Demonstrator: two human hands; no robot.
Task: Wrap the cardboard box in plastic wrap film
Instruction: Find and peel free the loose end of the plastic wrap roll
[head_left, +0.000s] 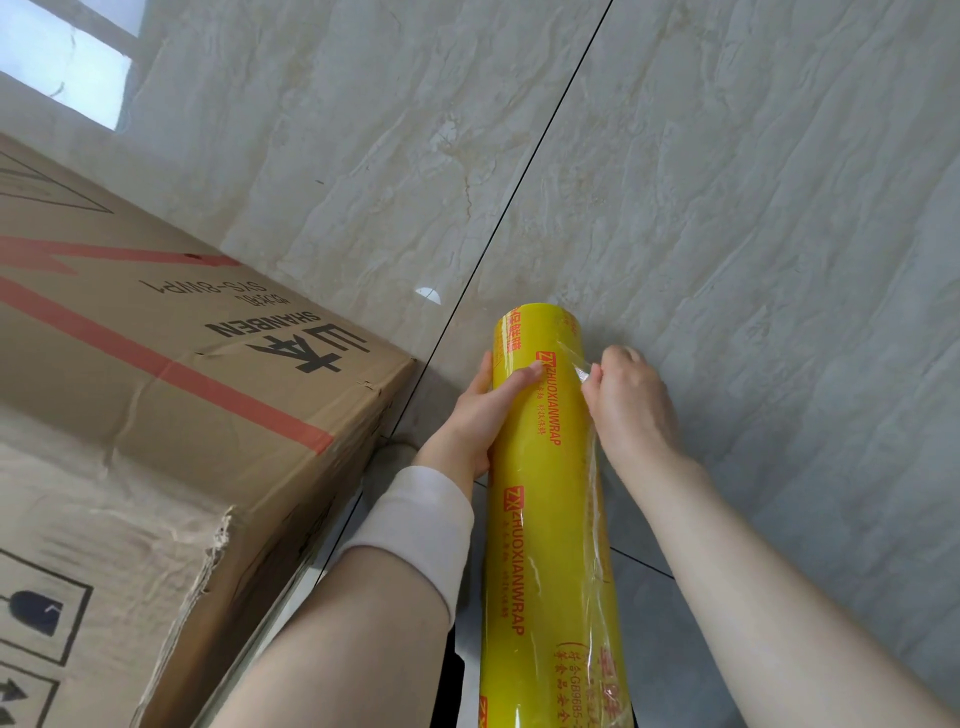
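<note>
A long yellow roll of plastic wrap film (548, 499) with red lettering stands upright in front of me, between my arms. My left hand (480, 410) grips the roll's upper left side, thumb across its front. My right hand (626, 400) pinches the loose clear edge of the film (584, 374) at the roll's upper right side. A strip of film peels slightly off the right side of the roll. The large brown cardboard box (171, 395), with red stripes and black print, lies at the left; its near flap is torn.
The floor (727, 208) is glossy beige marble tile with dark grout lines running diagonally. A bright window reflection shows at the top left corner. A foot or slipper (397, 452) peeks out beside the box corner.
</note>
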